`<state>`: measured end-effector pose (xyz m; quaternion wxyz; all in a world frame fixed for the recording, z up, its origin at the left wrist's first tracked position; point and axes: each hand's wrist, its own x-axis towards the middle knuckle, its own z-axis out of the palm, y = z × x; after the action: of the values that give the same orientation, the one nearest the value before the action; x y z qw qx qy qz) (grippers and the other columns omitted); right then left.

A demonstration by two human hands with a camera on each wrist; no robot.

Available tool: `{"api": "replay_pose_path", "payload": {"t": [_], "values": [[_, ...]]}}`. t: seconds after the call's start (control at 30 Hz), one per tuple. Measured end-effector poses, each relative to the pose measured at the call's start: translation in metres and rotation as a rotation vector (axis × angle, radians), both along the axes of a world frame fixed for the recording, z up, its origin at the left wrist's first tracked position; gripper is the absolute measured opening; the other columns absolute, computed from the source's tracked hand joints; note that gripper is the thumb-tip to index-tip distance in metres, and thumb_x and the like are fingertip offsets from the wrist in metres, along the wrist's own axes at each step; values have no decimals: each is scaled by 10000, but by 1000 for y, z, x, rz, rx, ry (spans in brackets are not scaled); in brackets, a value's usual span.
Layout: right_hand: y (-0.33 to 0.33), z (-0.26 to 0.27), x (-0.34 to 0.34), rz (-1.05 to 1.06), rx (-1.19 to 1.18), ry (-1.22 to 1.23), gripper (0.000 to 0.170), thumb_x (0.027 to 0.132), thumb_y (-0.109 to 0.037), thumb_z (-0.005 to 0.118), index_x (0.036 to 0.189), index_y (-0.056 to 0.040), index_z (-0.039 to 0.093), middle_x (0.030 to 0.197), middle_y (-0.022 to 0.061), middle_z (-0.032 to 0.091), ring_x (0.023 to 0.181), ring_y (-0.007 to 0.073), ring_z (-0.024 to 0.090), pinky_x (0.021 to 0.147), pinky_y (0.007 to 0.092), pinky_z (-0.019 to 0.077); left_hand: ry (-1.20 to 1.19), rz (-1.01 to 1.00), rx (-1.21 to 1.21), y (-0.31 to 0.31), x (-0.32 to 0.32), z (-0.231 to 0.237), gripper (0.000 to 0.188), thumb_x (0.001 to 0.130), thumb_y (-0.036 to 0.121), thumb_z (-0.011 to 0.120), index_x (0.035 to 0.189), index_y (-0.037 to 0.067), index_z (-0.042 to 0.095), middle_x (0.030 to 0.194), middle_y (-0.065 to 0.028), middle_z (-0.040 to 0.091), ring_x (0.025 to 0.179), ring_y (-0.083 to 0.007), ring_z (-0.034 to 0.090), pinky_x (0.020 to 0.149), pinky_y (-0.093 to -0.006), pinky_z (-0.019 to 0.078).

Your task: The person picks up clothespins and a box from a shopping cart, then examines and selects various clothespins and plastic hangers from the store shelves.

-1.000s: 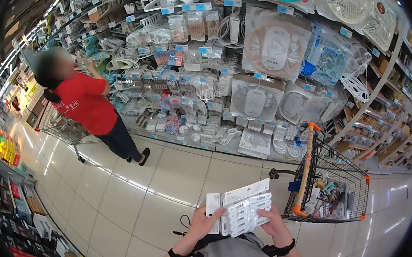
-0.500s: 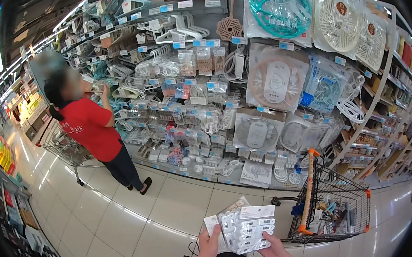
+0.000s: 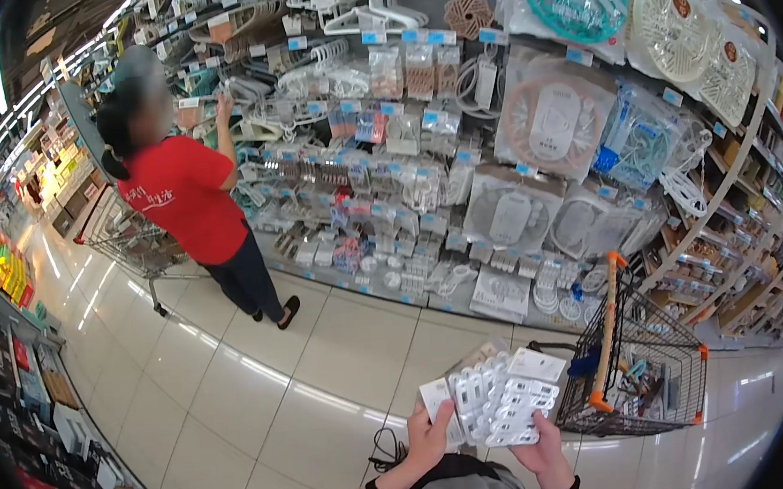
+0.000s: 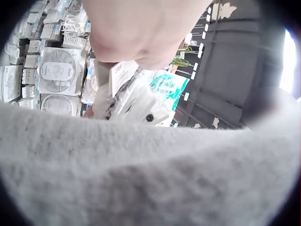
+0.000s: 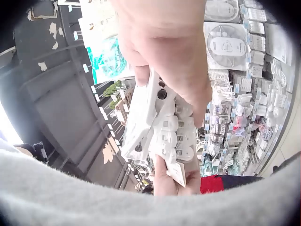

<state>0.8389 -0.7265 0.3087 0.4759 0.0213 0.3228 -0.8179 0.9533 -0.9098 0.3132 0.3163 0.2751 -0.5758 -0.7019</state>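
Note:
Several flat packs of white plastic pieces (image 3: pixel 520 402) are fanned out in front of the body in the head view. My left hand (image 3: pixel 431 437) grips their left side, thumb over a white card (image 3: pixel 438 404). At the right side my right hand (image 3: pixel 545 448) pinches the front pack near its lower corner. In the left wrist view my left hand (image 4: pixel 141 33) covers part of the packs (image 4: pixel 136 106). The right wrist view shows my right hand (image 5: pixel 164 52) over the stacked white pieces (image 5: pixel 167 132), with left-hand fingers (image 5: pixel 165 181) below.
A black wire cart (image 3: pixel 649 371) with an orange handle and goods inside stands right of the hands. Racks of hangers and packaged goods (image 3: pixel 511 209) line the wall ahead. At the left, a person in a red shirt (image 3: pixel 181 194) stands beside another cart (image 3: pixel 123 242).
The packs are spread into a wider fan, the right-hand one tilting away to the right. Both hands have shifted rightward in the head view. The person in red has raised an arm higher.

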Motion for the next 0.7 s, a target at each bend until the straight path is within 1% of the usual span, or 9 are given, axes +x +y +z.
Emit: {"api": "replay_pose_path", "payload": {"t": [0.07,0.2,0.27,0.3,0.33,0.4,0.47,0.57,0.7], "values": [[-3,3,8,-6,-7,-12,590,968,-336,485,1461,-51,333,1463,137,430,1341,344,410,1132,525,285,19,42,-70,3,5,-2,211,962,153,592,1014,-29,685,1072,-106,644,985,-167,593,848,-309,457],[-8,11,11,-87,43,88,595,950,-303,546,1451,-54,343,1450,126,443,1333,328,423,1127,507,308,1,-59,-13,0,21,-15,201,949,164,626,1009,-16,693,1159,-124,574,1049,-198,579,887,-315,456],[1,11,-1,-142,88,265,606,891,-205,640,1410,-34,379,1384,134,496,1277,307,486,1085,476,380,88,-250,130,-4,27,-16,195,947,149,623,1037,-14,682,1184,-130,568,1071,-211,578,899,-318,459],[13,9,-7,-144,98,254,606,891,-205,640,1410,-34,379,1384,134,496,1277,307,486,1085,476,380,132,-283,279,-6,32,-3,207,938,144,625,1064,-15,667,1217,-134,555,1141,-236,547,954,-334,432],[27,7,-17,-124,140,325,613,858,-127,665,1398,-37,389,1353,126,521,1244,287,515,1059,448,409,123,-284,287,-15,35,0,207,938,144,625,1064,-15,667,1217,-134,555,1141,-236,547,954,-334,432],[38,13,-25,-105,190,385,632,825,-49,690,1386,-41,400,1322,117,546,1211,267,544,1032,421,437,115,-464,-201,-27,41,4,220,930,151,624,1079,-6,662,1246,-131,542,1185,-244,508,1003,-345,384],[42,33,-33,-19,271,478,643,761,-32,746,1337,-20,459,1245,104,600,1151,230,584,1000,383,450,153,-537,-127,-24,45,3,232,919,175,635,1073,5,664,1214,-119,546,1185,-245,483,1016,-346,350],[44,50,-40,147,248,559,598,744,-42,769,1283,-3,511,1186,89,635,1101,208,609,965,349,464,120,-646,-121,-23,47,4,246,913,220,652,1058,22,668,1087,-90,537,977,-206,485,859,-326,391],[30,67,-36,249,305,607,575,772,-41,753,1291,3,509,1203,90,627,1109,188,599,952,329,467,-4,-708,-83,-23,54,-1,246,912,224,649,1054,25,675,1037,-93,551,946,-202,483,850,-322,397]]}}
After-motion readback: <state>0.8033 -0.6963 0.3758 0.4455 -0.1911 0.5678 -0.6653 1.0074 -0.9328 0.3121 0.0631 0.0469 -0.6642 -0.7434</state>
